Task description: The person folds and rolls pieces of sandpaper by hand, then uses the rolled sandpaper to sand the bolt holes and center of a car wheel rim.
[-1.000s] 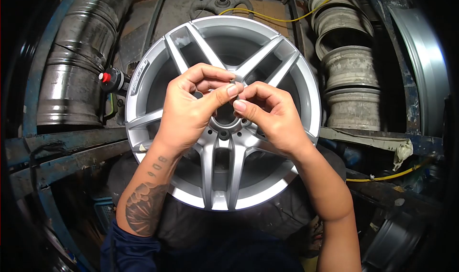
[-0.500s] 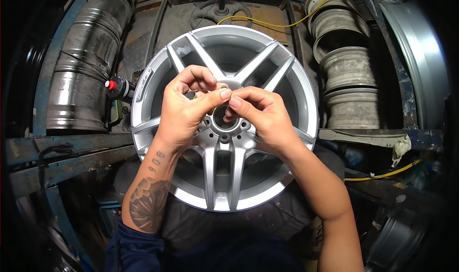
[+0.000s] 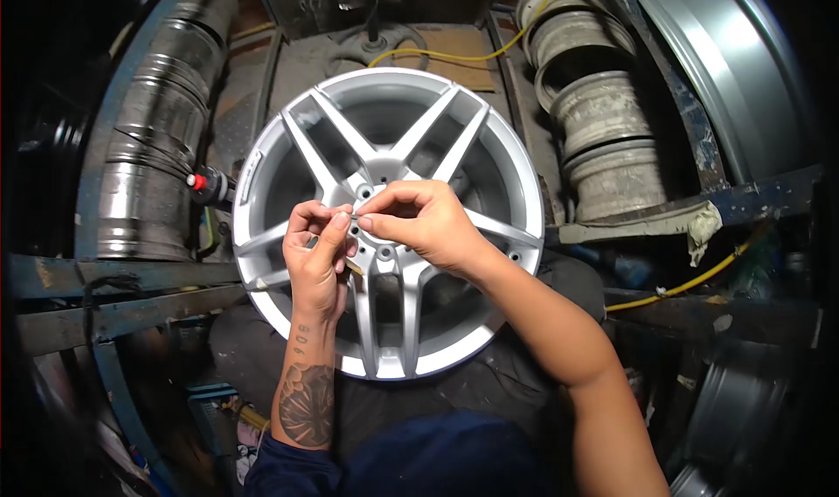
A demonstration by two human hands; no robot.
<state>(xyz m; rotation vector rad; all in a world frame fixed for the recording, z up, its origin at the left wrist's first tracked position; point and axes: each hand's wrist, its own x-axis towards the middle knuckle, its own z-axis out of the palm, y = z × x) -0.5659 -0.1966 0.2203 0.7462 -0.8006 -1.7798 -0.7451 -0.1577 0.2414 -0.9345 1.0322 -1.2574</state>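
A silver alloy wheel [image 3: 426,123] with paired spokes lies face up over my lap. Above its hub, my left hand [image 3: 313,257] and my right hand [image 3: 428,224] meet fingertip to fingertip. Each hand is closed in a pinch between thumb and forefinger. Something tiny and light seems to sit where the tips come together, too small to name. The other left fingers curl inward. Part of the hub and its bolt holes is hidden behind the hands.
Worn wheel rims are stacked at the right [image 3: 603,112], and shiny metal barrels [image 3: 144,152] line the left. A red-capped bottle [image 3: 201,182] stands left of the wheel. A yellow hose [image 3: 446,55] runs behind it. Blue metal frames [image 3: 140,278] border both sides.
Both hands have shifted left relative to the wheel, and my left hand has turned more upright. The fingertips still meet in a pinch. The whole view has shifted slightly.
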